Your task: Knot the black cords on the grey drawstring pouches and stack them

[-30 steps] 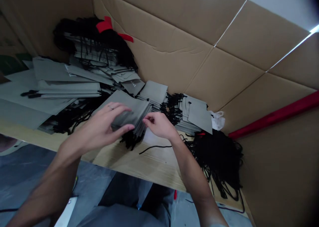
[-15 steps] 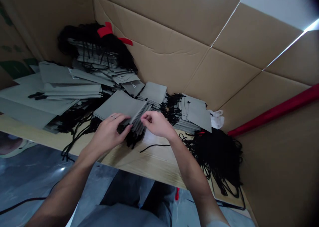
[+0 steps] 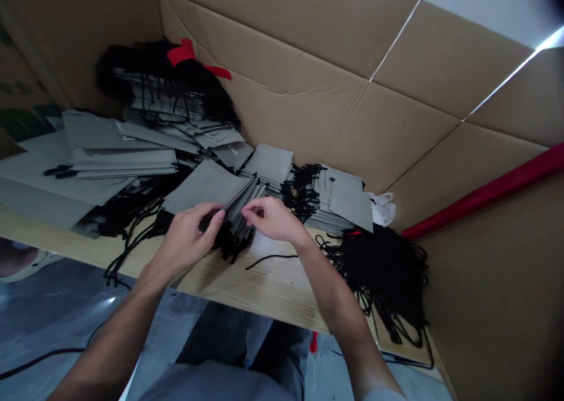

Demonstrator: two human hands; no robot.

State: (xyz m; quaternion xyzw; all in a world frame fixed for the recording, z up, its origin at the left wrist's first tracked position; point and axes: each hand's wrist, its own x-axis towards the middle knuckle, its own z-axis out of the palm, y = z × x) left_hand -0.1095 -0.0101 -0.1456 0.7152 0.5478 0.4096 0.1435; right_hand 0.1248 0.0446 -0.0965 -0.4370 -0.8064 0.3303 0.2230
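Note:
In front of me lies a stack of flat grey paper bags [image 3: 211, 181] with black cord ends bunched along its near right edge. My left hand [image 3: 189, 231] pinches the near corner of the top bag between thumb and fingers, lifting that edge into a slant. My right hand [image 3: 271, 218] is closed in a pinch beside the fanned edges of the stack; what its fingertips hold, if anything, is too small to make out. One loose black cord [image 3: 271, 257] lies on the table below the right wrist.
More grey bags [image 3: 123, 163] pile up at left, with black cords and a red strip [image 3: 181, 53] behind. Two neater stacks, one of them grey bags [image 3: 350, 204], stand at the back right. A heap of black cords [image 3: 383, 277] lies right. Cardboard walls [image 3: 308, 90] enclose the table.
My left thumb and fingers have closed on the top bag's corner and raised its edge. My right hand has shifted slightly left, still pinched.

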